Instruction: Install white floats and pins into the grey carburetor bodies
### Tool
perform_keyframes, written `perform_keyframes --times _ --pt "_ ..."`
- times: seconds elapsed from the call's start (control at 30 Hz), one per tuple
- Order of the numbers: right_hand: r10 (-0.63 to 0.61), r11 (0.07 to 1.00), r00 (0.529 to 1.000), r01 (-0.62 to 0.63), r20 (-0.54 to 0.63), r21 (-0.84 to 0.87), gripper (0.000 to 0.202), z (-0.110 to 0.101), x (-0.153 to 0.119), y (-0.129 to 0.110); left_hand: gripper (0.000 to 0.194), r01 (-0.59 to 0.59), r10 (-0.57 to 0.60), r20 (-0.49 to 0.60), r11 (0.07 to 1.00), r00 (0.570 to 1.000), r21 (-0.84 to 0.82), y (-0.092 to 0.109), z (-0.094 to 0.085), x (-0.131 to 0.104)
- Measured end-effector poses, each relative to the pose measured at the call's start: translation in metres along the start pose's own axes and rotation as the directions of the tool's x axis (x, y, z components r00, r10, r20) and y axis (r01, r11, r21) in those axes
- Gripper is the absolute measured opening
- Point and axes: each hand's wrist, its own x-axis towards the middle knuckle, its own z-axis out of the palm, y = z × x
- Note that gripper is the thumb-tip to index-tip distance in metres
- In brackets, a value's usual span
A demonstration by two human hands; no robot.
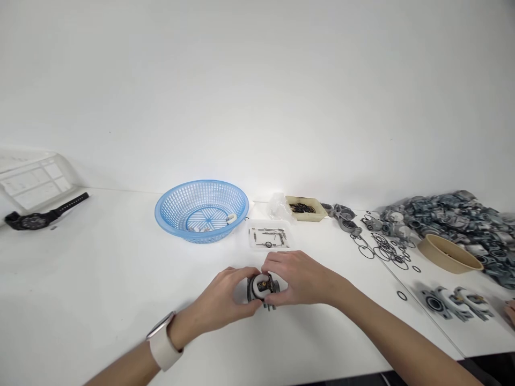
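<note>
A grey metal carburetor body point(270, 302) with a white float point(260, 289) and a brass-coloured piece at its centre sits low over the white table. My left hand point(225, 297) curls around its left side, thumb at the near edge and fingers at the far edge. From the right, my right hand point(295, 276) grips it too, with fingertips close to those of my left hand. The carburetor's underside is hidden. Just beyond it lies a shallow clear tray point(251, 244) of small pins, screws and a black ring.
Behind stand a blue basket point(161, 214) and a cream tray point(319, 216) of black rings. To the right are loose O-rings point(384, 249), a tan bowl point(446, 260), a heap of carburetor parts point(454, 214) and another person's hand point(510, 310). A black watch point(34, 221) lies far left.
</note>
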Motion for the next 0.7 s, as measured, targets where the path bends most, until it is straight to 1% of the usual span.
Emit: perform_keyframes --times 0.1,0.2,0.4,0.7 --pt "0.006 1.0 1.0 -0.007 0.006 0.013 0.02 -0.0046 -0.0041 0.0024 0.041 -0.006 0.006 -0.006 1.0 1.0 0.001 0.0022 -0.0001 -0.0006" --pt "0.013 0.999 1.0 -0.013 0.002 0.032 0.013 -0.0045 -0.0073 0.0051 0.043 -0.004 0.005 -0.017 1.0 1.0 0.007 0.0035 -0.0002 -0.0018" --pt "0.02 0.998 1.0 -0.019 -0.014 0.056 0.014 0.0025 -0.0087 0.0051 0.049 -0.008 0.009 -0.019 1.0 1.0 0.013 0.0018 0.0008 -0.0037" --pt "0.007 0.999 1.0 -0.006 -0.029 0.048 0.014 0.0044 -0.0071 0.0033 0.049 -0.001 0.001 -0.014 1.0 1.0 0.017 -0.0013 0.0025 -0.0037"
